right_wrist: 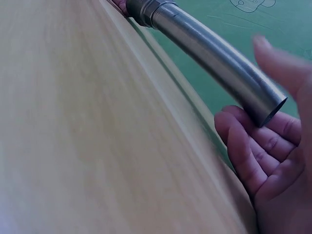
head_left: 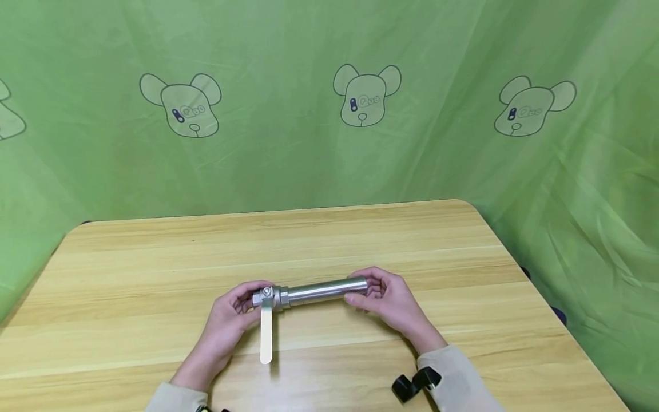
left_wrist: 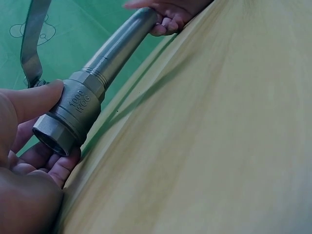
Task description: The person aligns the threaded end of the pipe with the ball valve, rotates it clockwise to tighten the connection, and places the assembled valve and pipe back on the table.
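Note:
A metal ball valve [head_left: 278, 297], its body marked "1000 WOG" in the left wrist view, has a flat lever handle [head_left: 266, 335] pointing toward the person. From its hex end runs a straight steel pipe [head_left: 321, 290], with a few threads showing at the joint. My left hand [head_left: 229, 320] grips the valve, thumb on the body and fingers around the open hex end [left_wrist: 56, 136]. At the pipe's free end, my right hand [head_left: 388, 300] lies with loosely bent fingers [right_wrist: 239, 151] under the tube. Its thumb [right_wrist: 280, 61] stands off the metal. Valve and pipe are held above the tabletop.
A light wood table [head_left: 154, 263] with rounded far corners lies under the hands. Green cloth [head_left: 288, 160] with mouse-head drawings hangs behind it and along the right side. A black strap [head_left: 414, 384] hangs at the right sleeve [head_left: 455, 377].

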The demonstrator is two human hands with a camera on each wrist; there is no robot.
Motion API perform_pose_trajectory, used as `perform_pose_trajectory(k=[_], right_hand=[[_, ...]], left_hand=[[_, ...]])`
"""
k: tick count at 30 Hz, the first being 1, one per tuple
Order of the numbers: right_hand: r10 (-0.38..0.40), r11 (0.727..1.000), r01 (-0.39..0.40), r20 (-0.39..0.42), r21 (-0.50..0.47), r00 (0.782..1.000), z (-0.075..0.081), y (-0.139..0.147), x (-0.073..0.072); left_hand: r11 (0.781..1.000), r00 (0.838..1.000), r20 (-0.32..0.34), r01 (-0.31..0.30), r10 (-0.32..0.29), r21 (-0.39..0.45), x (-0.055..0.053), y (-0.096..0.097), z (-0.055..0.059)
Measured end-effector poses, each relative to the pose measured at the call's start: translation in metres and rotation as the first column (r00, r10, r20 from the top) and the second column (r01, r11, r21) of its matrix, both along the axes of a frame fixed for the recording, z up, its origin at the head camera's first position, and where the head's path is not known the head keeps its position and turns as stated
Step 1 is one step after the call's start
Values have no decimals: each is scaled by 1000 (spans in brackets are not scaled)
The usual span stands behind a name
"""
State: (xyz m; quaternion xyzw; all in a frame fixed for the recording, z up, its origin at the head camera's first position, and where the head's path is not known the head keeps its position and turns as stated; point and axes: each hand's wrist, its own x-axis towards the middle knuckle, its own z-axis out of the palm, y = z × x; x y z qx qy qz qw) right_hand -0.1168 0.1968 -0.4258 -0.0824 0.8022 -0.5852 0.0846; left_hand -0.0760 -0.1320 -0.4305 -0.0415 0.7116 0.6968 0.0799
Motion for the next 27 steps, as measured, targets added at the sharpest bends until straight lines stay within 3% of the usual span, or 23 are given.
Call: perform_pose_trajectory(k=[6,16,27], right_hand=[[7,1000,-7,-44,6,999,-3,1,-1],[-34,999,34,-21,-14,999,0,1,0],[15,995,-10,48,-99,999,0,0,0]], left_hand=[[1000,1000,1,0,0,13,0,0,-1],[999,1000,5,-2,2,35,-1,0,1],[999,1000,1,0,0,36,0,1,1]])
